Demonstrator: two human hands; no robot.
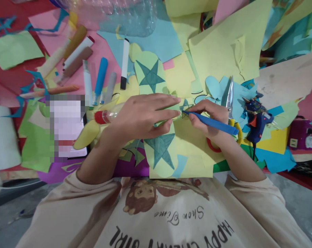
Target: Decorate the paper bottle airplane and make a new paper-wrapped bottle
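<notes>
I find the slim blue marker (218, 125) grasped in my right hand (209, 113), its tip at a small star outline (185, 112) on thin, pale paper. Left of the marker, my left hand (142, 115) lies palm down, fingers extended, clasping nothing visible. Left of and beyond the marker sits a pointed green star (152, 76), streakily coloured. Metal-bladed scissors (230, 98) lie just beyond the marker's rear end; farther right, a glossy dark-blue glue gun (259, 122).

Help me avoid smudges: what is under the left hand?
Light green paper bearing green stars shows on both sides of the left hand; anything beneath its palm is hidden.
</notes>
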